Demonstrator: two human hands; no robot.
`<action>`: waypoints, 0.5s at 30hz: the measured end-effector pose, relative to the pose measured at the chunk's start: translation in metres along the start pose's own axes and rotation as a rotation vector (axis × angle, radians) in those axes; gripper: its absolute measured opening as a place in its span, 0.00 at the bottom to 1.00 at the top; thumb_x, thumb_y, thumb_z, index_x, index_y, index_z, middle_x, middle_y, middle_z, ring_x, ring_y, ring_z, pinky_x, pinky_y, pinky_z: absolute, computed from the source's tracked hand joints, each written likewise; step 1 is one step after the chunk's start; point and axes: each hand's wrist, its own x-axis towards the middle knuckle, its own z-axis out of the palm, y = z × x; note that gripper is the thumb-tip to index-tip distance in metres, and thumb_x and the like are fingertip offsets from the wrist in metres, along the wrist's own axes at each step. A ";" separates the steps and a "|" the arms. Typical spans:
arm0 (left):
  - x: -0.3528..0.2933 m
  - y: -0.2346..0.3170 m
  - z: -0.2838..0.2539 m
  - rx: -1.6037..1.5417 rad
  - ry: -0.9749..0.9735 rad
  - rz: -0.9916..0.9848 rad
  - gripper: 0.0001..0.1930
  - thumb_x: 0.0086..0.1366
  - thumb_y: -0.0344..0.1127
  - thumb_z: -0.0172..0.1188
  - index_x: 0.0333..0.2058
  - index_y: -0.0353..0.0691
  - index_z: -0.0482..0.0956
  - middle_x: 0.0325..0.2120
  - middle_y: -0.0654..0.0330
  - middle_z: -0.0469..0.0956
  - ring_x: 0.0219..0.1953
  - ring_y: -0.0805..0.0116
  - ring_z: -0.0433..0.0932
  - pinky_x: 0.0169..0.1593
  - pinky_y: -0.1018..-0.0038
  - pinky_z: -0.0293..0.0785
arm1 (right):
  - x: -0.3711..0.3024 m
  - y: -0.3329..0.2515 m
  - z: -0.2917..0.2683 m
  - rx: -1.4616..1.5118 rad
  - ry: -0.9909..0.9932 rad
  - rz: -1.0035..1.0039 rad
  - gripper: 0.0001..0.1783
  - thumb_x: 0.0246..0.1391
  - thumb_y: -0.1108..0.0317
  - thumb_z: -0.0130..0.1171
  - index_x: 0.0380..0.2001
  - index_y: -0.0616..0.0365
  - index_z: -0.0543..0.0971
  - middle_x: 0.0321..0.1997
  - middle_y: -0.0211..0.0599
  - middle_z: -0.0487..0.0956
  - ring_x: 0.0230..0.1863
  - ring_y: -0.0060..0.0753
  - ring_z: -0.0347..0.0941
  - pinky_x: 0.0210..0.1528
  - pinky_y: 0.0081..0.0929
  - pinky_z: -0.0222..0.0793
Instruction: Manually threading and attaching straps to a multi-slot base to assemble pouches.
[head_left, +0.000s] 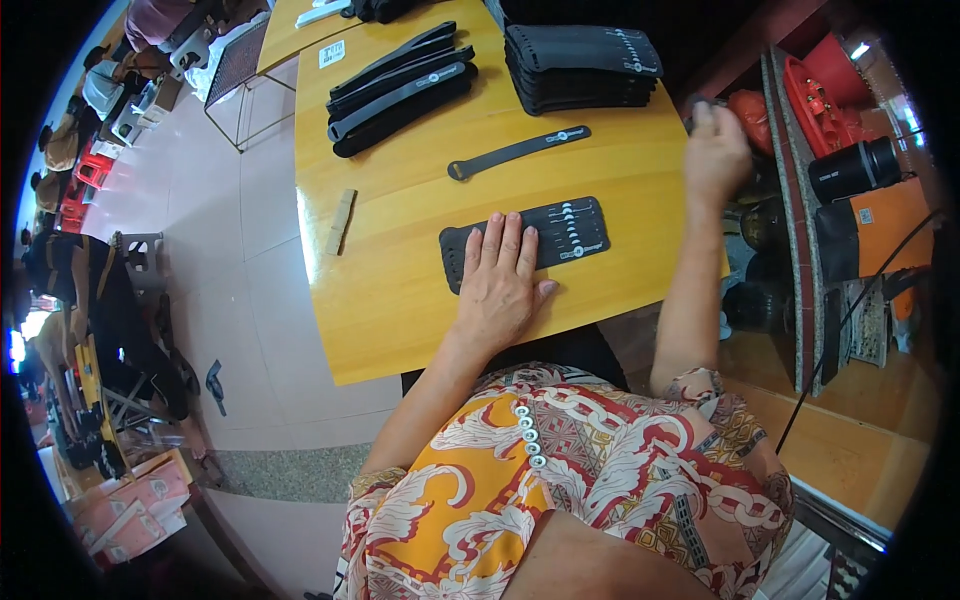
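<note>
My left hand (497,285) lies flat with fingers stretched out on a black printed card (570,228) with a row of white marks and small slots at its left end. My right hand (717,150) is raised beyond the table's right edge, its fingers curled together; what they hold, if anything, I cannot make out. Farther up the table from the card lies a single black strap (525,152) with a rounded end and a hole. Behind it, to the right, rises a thick stack of black cards (580,65). A pile of black straps (405,95) sits at the back left.
A tan strip (341,222) lies near the left edge of the yellow table (400,300). A white label (331,54) is at the back left. On the right, a shelf (795,220) holds a red basin (815,105), a black cylinder (855,170) and an orange-and-black box (880,230).
</note>
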 end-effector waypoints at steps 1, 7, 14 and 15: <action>0.000 -0.001 0.000 -0.004 -0.006 -0.005 0.31 0.56 0.47 0.55 0.54 0.33 0.63 0.59 0.46 0.56 0.63 0.49 0.52 0.63 0.56 0.45 | 0.010 0.001 -0.012 -0.005 0.048 -0.019 0.08 0.54 0.65 0.53 0.29 0.57 0.78 0.26 0.39 0.77 0.27 0.35 0.74 0.29 0.31 0.67; -0.004 -0.002 -0.011 -0.198 0.227 0.027 0.27 0.53 0.38 0.61 0.50 0.32 0.66 0.51 0.43 0.64 0.58 0.46 0.59 0.58 0.56 0.56 | -0.056 -0.019 -0.068 0.209 -0.506 -0.099 0.05 0.50 0.71 0.54 0.29 0.61 0.77 0.27 0.43 0.76 0.29 0.41 0.74 0.30 0.33 0.68; -0.036 0.008 -0.033 -0.807 0.086 -0.176 0.07 0.56 0.23 0.57 0.34 0.31 0.72 0.26 0.57 0.72 0.27 0.72 0.73 0.32 0.77 0.70 | -0.136 -0.056 -0.074 0.531 -0.907 -0.415 0.06 0.41 0.75 0.60 0.26 0.62 0.75 0.23 0.42 0.72 0.25 0.45 0.72 0.26 0.34 0.66; -0.041 0.006 -0.031 -0.807 0.082 -0.177 0.07 0.56 0.23 0.57 0.34 0.31 0.72 0.26 0.57 0.72 0.27 0.72 0.73 0.32 0.77 0.70 | -0.138 -0.061 -0.073 0.531 -0.908 -0.411 0.06 0.41 0.75 0.60 0.26 0.62 0.75 0.23 0.42 0.72 0.25 0.45 0.72 0.26 0.34 0.66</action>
